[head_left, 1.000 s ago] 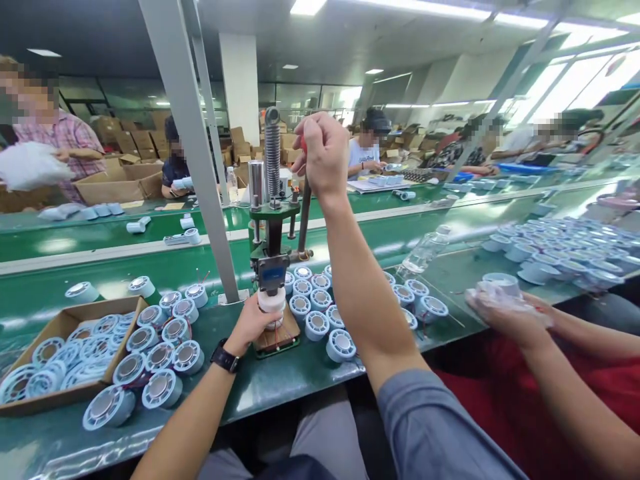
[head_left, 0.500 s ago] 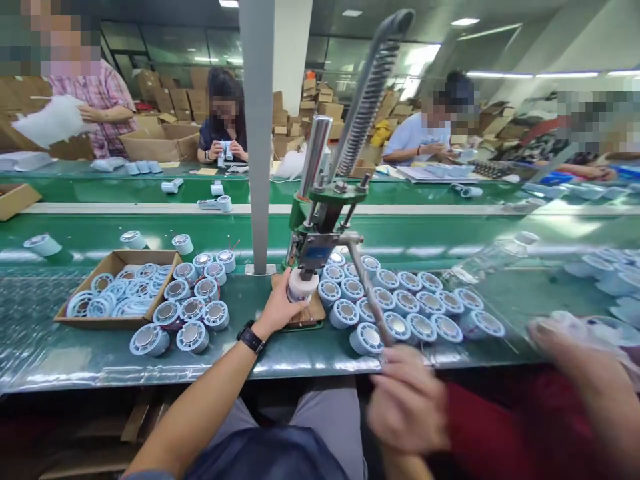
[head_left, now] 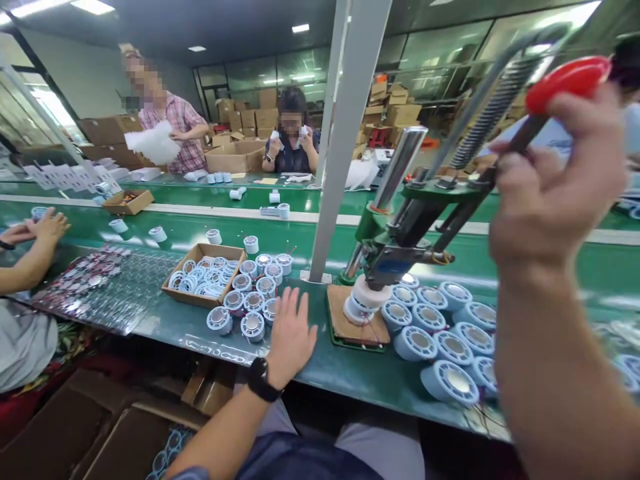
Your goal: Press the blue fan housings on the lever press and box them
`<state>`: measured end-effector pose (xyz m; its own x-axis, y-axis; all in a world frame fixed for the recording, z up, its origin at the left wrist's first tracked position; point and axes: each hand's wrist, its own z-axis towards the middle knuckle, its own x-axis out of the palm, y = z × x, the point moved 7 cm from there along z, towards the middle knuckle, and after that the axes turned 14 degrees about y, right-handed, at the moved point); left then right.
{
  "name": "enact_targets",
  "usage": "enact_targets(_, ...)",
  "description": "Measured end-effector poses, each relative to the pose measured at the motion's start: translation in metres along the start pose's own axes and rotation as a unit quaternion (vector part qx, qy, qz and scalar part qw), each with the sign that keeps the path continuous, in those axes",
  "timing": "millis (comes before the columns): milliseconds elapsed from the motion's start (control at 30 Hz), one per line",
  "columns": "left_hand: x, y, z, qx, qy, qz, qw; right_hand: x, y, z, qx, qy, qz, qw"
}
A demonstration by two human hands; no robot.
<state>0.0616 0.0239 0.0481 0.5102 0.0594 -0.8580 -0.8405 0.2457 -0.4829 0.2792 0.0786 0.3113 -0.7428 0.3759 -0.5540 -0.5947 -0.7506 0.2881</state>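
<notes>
My left hand (head_left: 291, 330) is open, fingers spread, over the green bench beside the cluster of light-blue round housings with silver discs (head_left: 253, 301). It covers part of the nearest one, and I cannot tell whether it touches it. Raised at the right, my right hand (head_left: 555, 160) is closed around the lever of a hand press, just below its red knob (head_left: 567, 83). The press (head_left: 395, 250) stands over a wooden base plate (head_left: 340, 320). On that plate sits a blue housing (head_left: 359, 311) under a white round block (head_left: 371, 291), with thin wires at its front.
A cardboard box of blue rings (head_left: 235, 252) stands left of the housings. More housings (head_left: 453, 343) crowd right of the press. A grey post (head_left: 337, 167) rises behind the bench. A co-worker's hands (head_left: 47, 227) are at far left; other people sit across the green conveyor (head_left: 190, 223).
My left hand has let go of the housing under the press and moved left to the cluster. My right hand has swung the lever from low down to high up. The view has turned left.
</notes>
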Motion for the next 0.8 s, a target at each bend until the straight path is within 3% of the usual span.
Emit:
enact_targets(67, -0.004, 0.021, -0.024, -0.050, -0.014, 0.045, 0.998, 0.019, 0.001, -0.052, -0.007, -0.157, 0.068, 0.985)
enact_targets(133, 0.001, 0.029, -0.040, -0.064, -0.008, 0.057, 0.996, 0.055, -0.007, -0.115, 0.037, -0.221, 0.097, 0.970)
enact_targets(233, 0.011, 0.024, -0.044, -0.053, 0.011, 0.035, 0.998, 0.124, -0.035, -0.183, 0.193, -0.119, 0.105, 0.968)
enact_targets(300, 0.016, 0.016, -0.033, -0.042, 0.034, 0.005, 0.999, 0.156, -0.055, -0.209, 0.315, -0.046, 0.090, 0.944)
enact_targets(367, 0.019, 0.008, -0.018, -0.023, 0.063, -0.032, 0.997, 0.168, -0.067, -0.217, 0.386, -0.035, 0.068, 0.919)
enact_targets(467, 0.010, 0.001, 0.001, 0.020, 0.083, -0.098, 0.992, 0.172, -0.066, -0.213, 0.386, -0.082, 0.101, 0.913)
enact_targets(533, -0.008, 0.004, 0.008, 0.050, 0.060, -0.126, 0.989, 0.174, -0.058, -0.212, 0.355, -0.107, 0.141, 0.918)
enact_targets(600, -0.037, 0.022, 0.012, 0.061, 0.007, -0.123, 0.990, 0.175, -0.046, -0.218, 0.327, -0.111, 0.142, 0.928)
enact_targets(700, -0.091, 0.083, 0.019, -0.006, -0.069, -0.090, 0.994, 0.173, -0.023, -0.228, 0.277, -0.065, 0.067, 0.956)
enact_targets(800, -0.138, 0.159, 0.032, -0.090, -0.090, -0.093, 0.988, 0.179, 0.000, -0.231, 0.195, 0.031, 0.032, 0.980)
